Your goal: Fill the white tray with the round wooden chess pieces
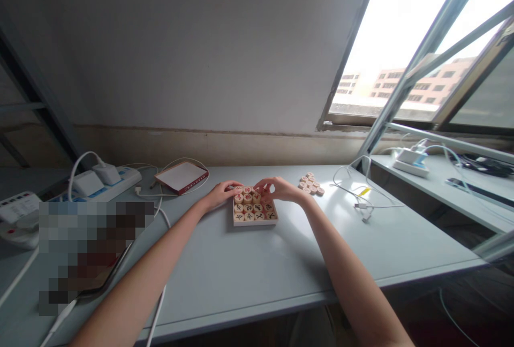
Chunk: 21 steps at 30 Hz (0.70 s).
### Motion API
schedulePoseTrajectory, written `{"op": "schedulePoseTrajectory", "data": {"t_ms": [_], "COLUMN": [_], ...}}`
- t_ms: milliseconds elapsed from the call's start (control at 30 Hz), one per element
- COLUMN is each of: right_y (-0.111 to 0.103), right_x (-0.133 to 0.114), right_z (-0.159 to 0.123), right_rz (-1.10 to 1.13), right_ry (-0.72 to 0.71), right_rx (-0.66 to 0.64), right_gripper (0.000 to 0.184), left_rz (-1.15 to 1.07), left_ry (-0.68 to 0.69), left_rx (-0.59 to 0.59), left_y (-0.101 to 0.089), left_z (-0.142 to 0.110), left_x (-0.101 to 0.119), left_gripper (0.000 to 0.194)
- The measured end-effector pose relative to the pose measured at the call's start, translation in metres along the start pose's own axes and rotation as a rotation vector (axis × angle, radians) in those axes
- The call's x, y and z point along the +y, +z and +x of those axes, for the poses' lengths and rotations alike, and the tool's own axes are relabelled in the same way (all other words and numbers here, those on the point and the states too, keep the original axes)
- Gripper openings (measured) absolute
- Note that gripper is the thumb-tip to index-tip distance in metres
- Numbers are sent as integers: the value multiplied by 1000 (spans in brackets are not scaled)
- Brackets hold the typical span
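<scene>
A small square wooden tray (pixel 255 223) lies on the grey table (pixel 249 272), filled with several round wooden game pieces (pixel 249 208) marked in red and black. My left hand (pixel 220 194) rests at the tray's far left corner, fingers curled against its edge. My right hand (pixel 280 190) hovers over the tray's far right side, fingertips pinched at a piece there; whether it is lifted I cannot tell. A loose cluster of several more round pieces (pixel 311 183) lies on the table just right of my right hand.
A red-rimmed lid or box (pixel 181 176) lies at the back left, next to a white power strip (pixel 105 181) with plugs. White cables (pixel 363 197) trail on the right. A second table (pixel 450 186) with a charger stands right, below a window.
</scene>
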State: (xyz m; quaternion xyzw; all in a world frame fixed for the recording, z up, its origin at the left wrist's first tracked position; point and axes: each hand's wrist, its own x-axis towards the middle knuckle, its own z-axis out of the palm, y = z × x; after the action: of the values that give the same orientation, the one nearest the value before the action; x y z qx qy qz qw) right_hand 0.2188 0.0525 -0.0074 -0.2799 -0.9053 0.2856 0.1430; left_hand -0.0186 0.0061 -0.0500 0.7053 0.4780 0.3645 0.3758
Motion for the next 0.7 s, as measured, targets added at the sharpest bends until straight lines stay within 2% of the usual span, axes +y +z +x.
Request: {"op": "schedulePoseTrajectory", "data": {"t_ms": [300, 467, 567, 633, 700], "right_y": [1, -7, -12, -13, -12], "right_x": [-1, -1, 8, 22, 41], "right_z": [0, -4, -9, -14, -19], "right_rz": [19, 6, -177, -389, -563], "right_ry": [14, -11, 93, 259, 467], "right_rx": [7, 22, 242, 439, 566], "right_gripper": [33, 35, 33, 34, 40], "left_rz": [-4, -5, 0, 3, 6], "left_ry": [8, 8, 2, -8, -15], "left_rx": [-10, -14, -16, -15, -12], "left_y": [0, 0, 0, 0, 0], "left_z": [0, 0, 0, 0, 1], "left_x": [0, -1, -2, -2, -3], "left_gripper": [42, 39, 40, 42, 43]}}
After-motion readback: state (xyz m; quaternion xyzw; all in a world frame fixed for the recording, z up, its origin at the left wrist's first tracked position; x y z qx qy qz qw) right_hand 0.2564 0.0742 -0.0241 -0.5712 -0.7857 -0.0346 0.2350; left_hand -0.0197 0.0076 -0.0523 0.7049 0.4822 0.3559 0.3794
